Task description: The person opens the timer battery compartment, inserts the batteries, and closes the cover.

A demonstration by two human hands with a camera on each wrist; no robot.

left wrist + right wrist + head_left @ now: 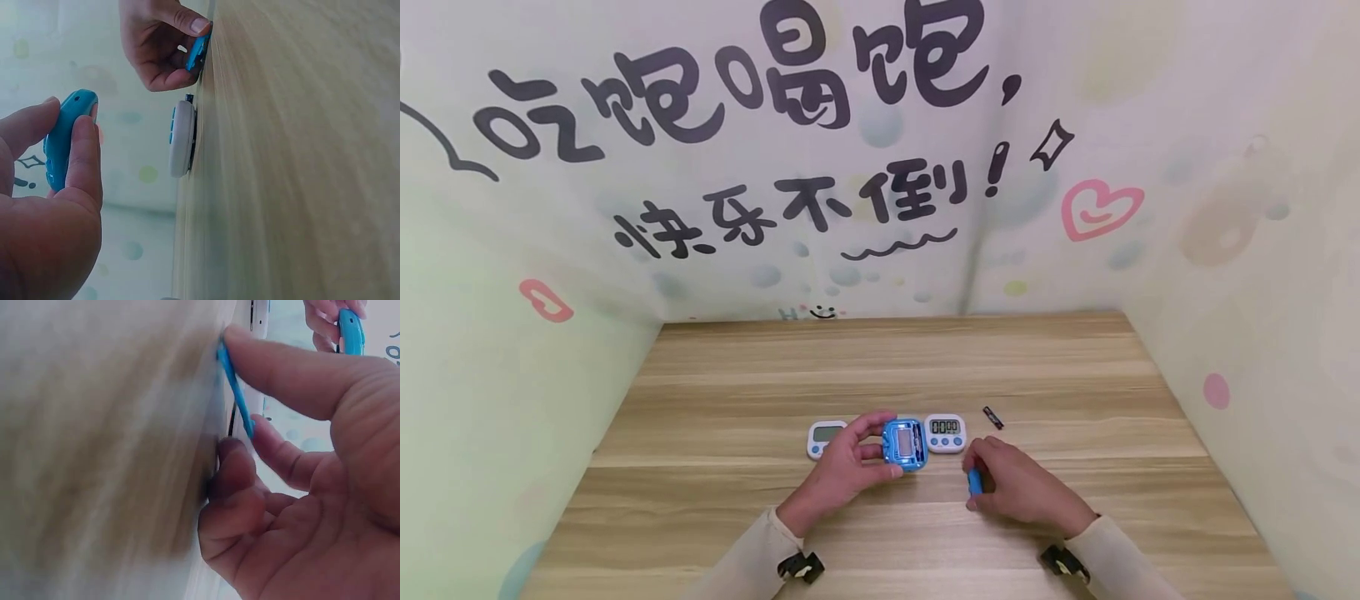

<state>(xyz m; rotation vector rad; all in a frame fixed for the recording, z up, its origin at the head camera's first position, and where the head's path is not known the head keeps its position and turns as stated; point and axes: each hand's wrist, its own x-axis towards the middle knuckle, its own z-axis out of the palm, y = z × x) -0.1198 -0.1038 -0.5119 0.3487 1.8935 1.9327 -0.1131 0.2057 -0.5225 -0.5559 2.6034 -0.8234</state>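
Observation:
In my left hand [842, 473] I grip a blue-cased digital timer [906, 445] by its sides, above the table. Its back faces up, and a dark battery [918, 442] lies in the uncovered slot on the right. My right hand [1028, 487] pinches a thin blue battery cover [974, 482] between thumb and fingers, low at the tabletop. The right wrist view has this cover [236, 387] nearly edge-on, tilted. Beyond the hands, a white timer [946, 433] with a display of zeros lies face up beside the blue one.
Another white timer [827, 433], partly hidden by my left hand, lies with a blank display. A loose battery [993, 417] rests on the wooden table [880, 367] beyond my right hand. Printed walls [880, 287] enclose the table's back and sides.

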